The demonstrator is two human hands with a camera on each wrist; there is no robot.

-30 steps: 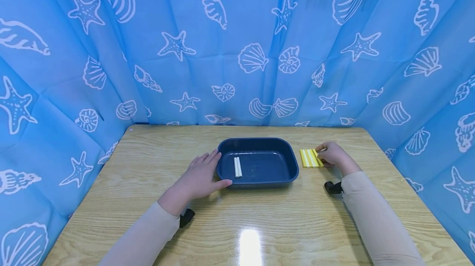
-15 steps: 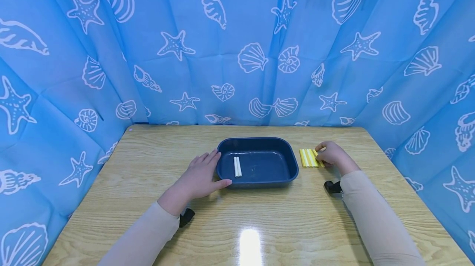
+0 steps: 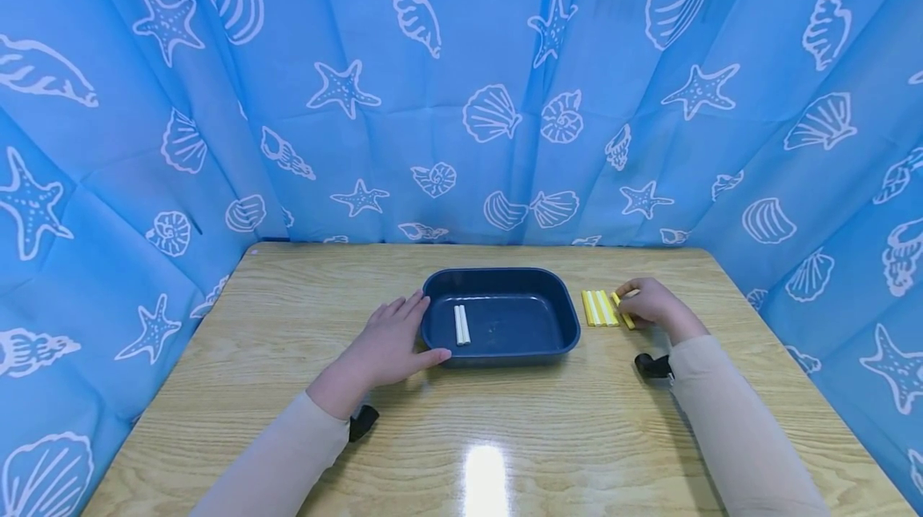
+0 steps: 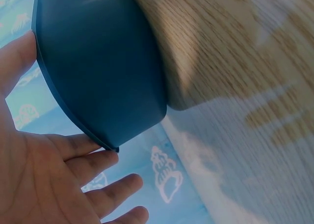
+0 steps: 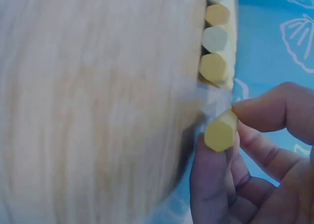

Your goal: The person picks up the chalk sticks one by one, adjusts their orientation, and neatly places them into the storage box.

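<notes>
My right hand [image 3: 650,302] pinches a yellow chalk stick [image 5: 220,136] between thumb and fingertips, its six-sided end toward the right wrist camera. Just left of it, a side-by-side row of yellow and white chalk sticks [image 3: 600,308] lies on the table, with a narrow gap between. A dark blue basin [image 3: 515,355] stands at the middle, and two white chalk sticks [image 3: 462,325] lie together inside it. Against the basin's left end rests my left hand [image 3: 385,345], fingers extended and spread. The left wrist view shows its fingertips touching the rim [image 4: 73,122].
The wood-grain table [image 3: 303,284] bears a bright light reflection near its front. A blue curtain [image 3: 447,140] with white shells and starfish hangs behind and along both sides. Black wrist mounts [image 3: 652,365] stick out below the cuffs.
The right hand has drawn one yellow chalk stick away from the row, slightly to the right, opening a gap. The left hand and basin have stayed put.
</notes>
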